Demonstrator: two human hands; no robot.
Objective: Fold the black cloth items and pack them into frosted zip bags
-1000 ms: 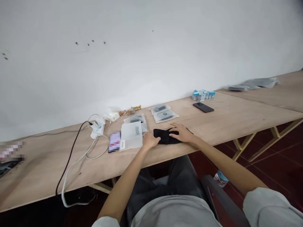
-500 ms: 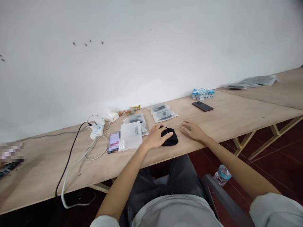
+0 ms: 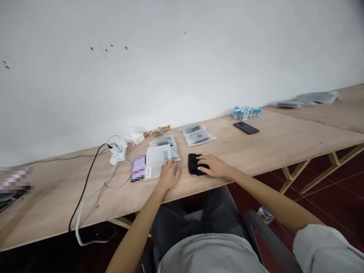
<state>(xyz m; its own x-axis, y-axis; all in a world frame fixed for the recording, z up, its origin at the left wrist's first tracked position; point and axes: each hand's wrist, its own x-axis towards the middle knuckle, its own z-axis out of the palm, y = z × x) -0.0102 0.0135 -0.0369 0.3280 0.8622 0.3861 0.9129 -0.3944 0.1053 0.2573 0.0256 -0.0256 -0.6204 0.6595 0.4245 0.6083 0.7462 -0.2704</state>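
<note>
A small folded black cloth item [image 3: 193, 165] lies near the front edge of the wooden table. On its right part rests my right hand [image 3: 215, 166], fingers stretched over the fabric and thumb apart. My left hand [image 3: 170, 175] is to the left of the cloth, not touching it. Its fingers are loosely spread over the table at the right edge of a white frosted pouch [image 3: 155, 159]. Whether those fingertips touch the pouch, I cannot tell. More translucent pouches [image 3: 200, 138] with dark contents lie behind the cloth.
A phone [image 3: 138, 168] and white charging cables [image 3: 113, 176] lie at left, near a power strip [image 3: 118, 153]. Snack packets [image 3: 157, 132] are by the wall. Small blue-white boxes [image 3: 244, 113] and a dark phone [image 3: 246, 127] sit at right. A water bottle [image 3: 265, 215] stands below.
My left hand has left the black cloth and moved left to the pouch. My right hand has moved left onto the cloth, which looks narrower and has shifted slightly left.
</note>
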